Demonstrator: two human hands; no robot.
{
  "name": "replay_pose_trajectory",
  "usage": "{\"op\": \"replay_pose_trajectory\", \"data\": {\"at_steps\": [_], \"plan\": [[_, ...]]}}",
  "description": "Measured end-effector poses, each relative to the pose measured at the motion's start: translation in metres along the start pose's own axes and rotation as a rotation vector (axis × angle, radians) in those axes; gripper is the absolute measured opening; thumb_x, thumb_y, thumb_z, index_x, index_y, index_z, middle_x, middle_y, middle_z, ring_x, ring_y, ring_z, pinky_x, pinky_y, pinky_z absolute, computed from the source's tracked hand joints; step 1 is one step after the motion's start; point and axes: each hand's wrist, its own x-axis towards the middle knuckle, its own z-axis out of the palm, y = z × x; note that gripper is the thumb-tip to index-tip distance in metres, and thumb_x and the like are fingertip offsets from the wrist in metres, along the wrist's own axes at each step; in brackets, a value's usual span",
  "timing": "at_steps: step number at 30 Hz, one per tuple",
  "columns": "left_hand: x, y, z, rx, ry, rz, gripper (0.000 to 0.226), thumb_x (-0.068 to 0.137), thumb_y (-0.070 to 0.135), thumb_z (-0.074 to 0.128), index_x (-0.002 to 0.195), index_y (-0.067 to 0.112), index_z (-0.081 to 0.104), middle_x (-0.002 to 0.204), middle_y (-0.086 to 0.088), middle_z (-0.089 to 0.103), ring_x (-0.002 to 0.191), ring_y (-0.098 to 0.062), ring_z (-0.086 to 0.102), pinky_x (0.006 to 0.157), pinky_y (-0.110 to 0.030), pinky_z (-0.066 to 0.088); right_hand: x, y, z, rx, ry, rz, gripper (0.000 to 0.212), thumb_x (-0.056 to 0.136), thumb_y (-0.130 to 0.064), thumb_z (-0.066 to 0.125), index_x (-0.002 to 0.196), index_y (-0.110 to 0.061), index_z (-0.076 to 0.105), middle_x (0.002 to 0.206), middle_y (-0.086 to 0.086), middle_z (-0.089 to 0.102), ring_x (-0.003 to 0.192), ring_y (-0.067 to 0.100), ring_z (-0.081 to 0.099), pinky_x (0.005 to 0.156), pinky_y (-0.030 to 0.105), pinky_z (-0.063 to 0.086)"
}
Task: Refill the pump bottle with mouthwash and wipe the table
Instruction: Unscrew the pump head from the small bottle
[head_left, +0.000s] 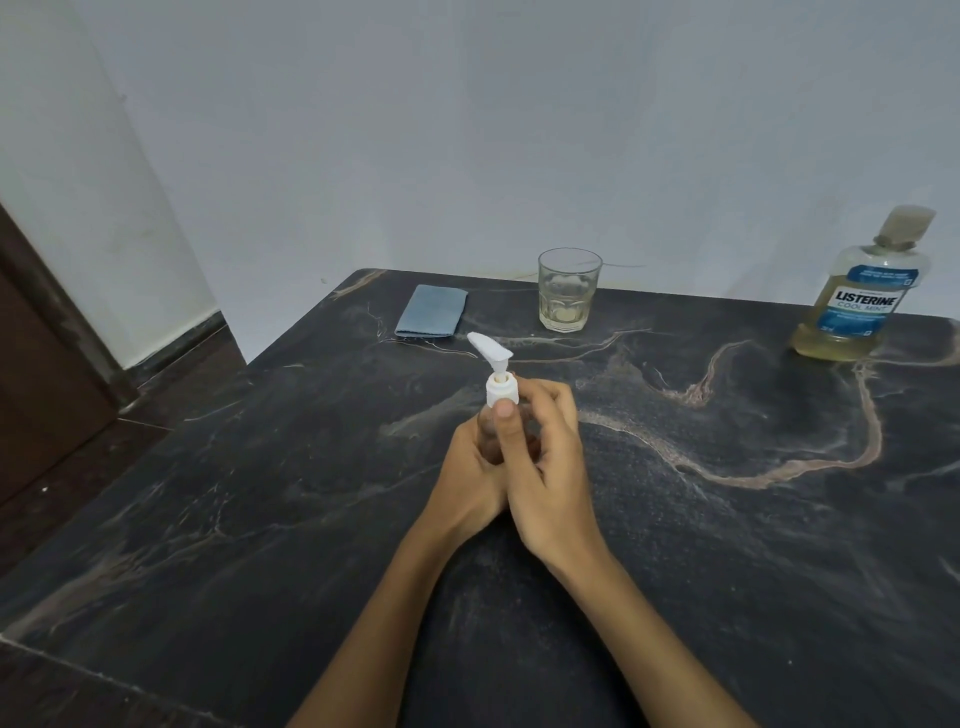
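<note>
A small pump bottle stands at the middle of the dark marble table (727, 545); only its white pump head (496, 371) shows clearly above my fingers. My left hand (467, 478) wraps the bottle's body from the left. My right hand (545, 467) closes around it from the right, thumb up against the white collar. The mouthwash bottle (862, 296), capped and partly filled with yellowish liquid, stands at the far right. A folded blue cloth (431, 310) lies flat at the far left of the table.
A clear glass (568, 291) with a little yellowish liquid stands at the back near the wall. The table's left edge drops to a dark floor (78, 457). A pale wall runs right behind the table.
</note>
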Motion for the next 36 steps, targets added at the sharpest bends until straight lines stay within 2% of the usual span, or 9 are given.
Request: {"op": "replay_pose_trajectory", "data": {"at_steps": [5, 8, 10, 12, 15, 19, 24, 29, 36], "plan": [[0.001, -0.004, -0.001, -0.013, 0.007, -0.006, 0.014, 0.078, 0.04, 0.056, 0.071, 0.029, 0.06, 0.065, 0.013, 0.064, 0.067, 0.004, 0.06, 0.061, -0.011, 0.046, 0.002, -0.006, 0.001, 0.095, -0.019, 0.052, 0.038, 0.091, -0.05, 0.04, 0.113, -0.027, 0.06, 0.108, -0.004, 0.05, 0.099, 0.012, 0.059, 0.089, 0.034, 0.05], [0.0, -0.005, -0.001, 0.001, -0.016, 0.016, 0.019, 0.083, 0.013, 0.059, 0.073, 0.028, 0.064, 0.071, 0.016, 0.068, 0.073, 0.007, 0.063, 0.064, -0.008, 0.046, 0.006, -0.014, -0.002, 0.225, -0.028, 0.057, 0.032, 0.091, -0.04, 0.04, 0.111, -0.026, 0.061, 0.11, 0.004, 0.053, 0.093, -0.002, 0.058, 0.084, 0.017, 0.046], [-0.001, -0.006, -0.002, -0.004, -0.026, 0.007, 0.026, 0.081, -0.006, 0.057, 0.084, 0.017, 0.067, 0.078, 0.012, 0.071, 0.078, 0.004, 0.066, 0.066, -0.009, 0.048, 0.009, -0.019, -0.006, 0.296, -0.043, 0.082, 0.028, 0.09, -0.038, 0.041, 0.11, -0.033, 0.06, 0.117, 0.009, 0.056, 0.099, 0.003, 0.057, 0.088, 0.021, 0.047], [0.0, -0.008, -0.002, -0.011, -0.015, -0.015, 0.024, 0.077, -0.014, 0.055, 0.093, 0.003, 0.063, 0.082, 0.003, 0.072, 0.08, -0.005, 0.067, 0.067, -0.016, 0.053, 0.012, -0.022, -0.011, 0.365, -0.053, 0.103, 0.03, 0.088, -0.039, 0.041, 0.111, -0.032, 0.059, 0.112, 0.003, 0.062, 0.096, 0.008, 0.058, 0.091, 0.029, 0.047], [0.001, -0.011, -0.003, -0.01, -0.012, -0.066, 0.024, 0.068, -0.015, 0.053, 0.089, -0.006, 0.057, 0.068, -0.011, 0.062, 0.06, -0.017, 0.058, 0.051, -0.025, 0.046, 0.016, -0.027, -0.018, 0.433, -0.05, 0.086, 0.035, 0.085, -0.038, 0.041, 0.114, -0.025, 0.057, 0.1, -0.017, 0.064, 0.083, -0.007, 0.058, 0.076, 0.013, 0.047], [0.001, -0.012, -0.004, -0.014, -0.005, -0.11, 0.022, 0.057, -0.01, 0.05, 0.074, 0.003, 0.053, 0.053, -0.001, 0.054, 0.044, -0.007, 0.048, 0.042, -0.017, 0.037, 0.017, -0.034, -0.024, 0.478, -0.033, 0.079, 0.038, 0.084, -0.039, 0.04, 0.115, -0.025, 0.055, 0.112, -0.01, 0.061, 0.094, -0.009, 0.058, 0.068, 0.004, 0.043], [0.002, -0.016, -0.005, 0.0, 0.014, -0.144, 0.03, 0.055, -0.007, 0.053, 0.068, 0.019, 0.056, 0.053, 0.002, 0.057, 0.044, -0.006, 0.051, 0.043, -0.017, 0.039, 0.019, -0.033, -0.026, 0.503, -0.01, 0.109, 0.038, 0.081, -0.044, 0.041, 0.114, -0.033, 0.056, 0.108, -0.02, 0.065, 0.113, 0.005, 0.053, 0.088, 0.016, 0.042], [0.002, -0.013, -0.004, 0.017, 0.015, -0.158, 0.034, 0.056, -0.006, 0.054, 0.064, 0.027, 0.056, 0.053, 0.005, 0.058, 0.045, -0.005, 0.052, 0.044, -0.017, 0.04, 0.02, -0.035, -0.027, 0.494, 0.009, 0.077, 0.033, 0.085, -0.046, 0.041, 0.113, -0.037, 0.056, 0.103, -0.02, 0.065, 0.102, 0.005, 0.06, 0.091, 0.032, 0.039], [0.0, -0.007, 0.0, 0.017, -0.003, -0.153, 0.025, 0.055, -0.006, 0.053, 0.072, 0.012, 0.053, 0.061, -0.011, 0.057, 0.047, -0.008, 0.052, 0.046, -0.018, 0.041, 0.02, -0.041, -0.028, 0.612, 0.01, 0.081, 0.031, 0.088, -0.04, 0.036, 0.112, -0.033, 0.054, 0.096, -0.011, 0.067, 0.099, 0.014, 0.063, 0.095, 0.038, 0.038]]}}
